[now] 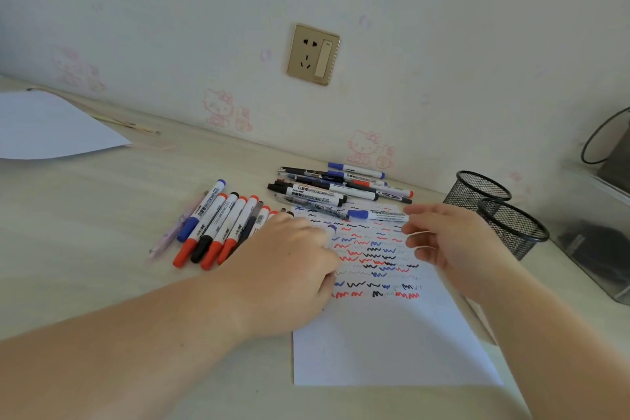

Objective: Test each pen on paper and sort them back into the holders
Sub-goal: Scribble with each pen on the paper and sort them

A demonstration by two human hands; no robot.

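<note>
Left hand [293, 259] grips a pen [331, 230] (blue-tipped); right hand [443, 239] hovers beside, loose.

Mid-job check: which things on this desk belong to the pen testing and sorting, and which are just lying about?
Job:
test paper with scribbles
left pen group
back pen pile
blue-capped marker at right hand
left hand, gripping a blue cap
two mesh holders

Lying about:
blank sheet
wall socket
clear box
</note>
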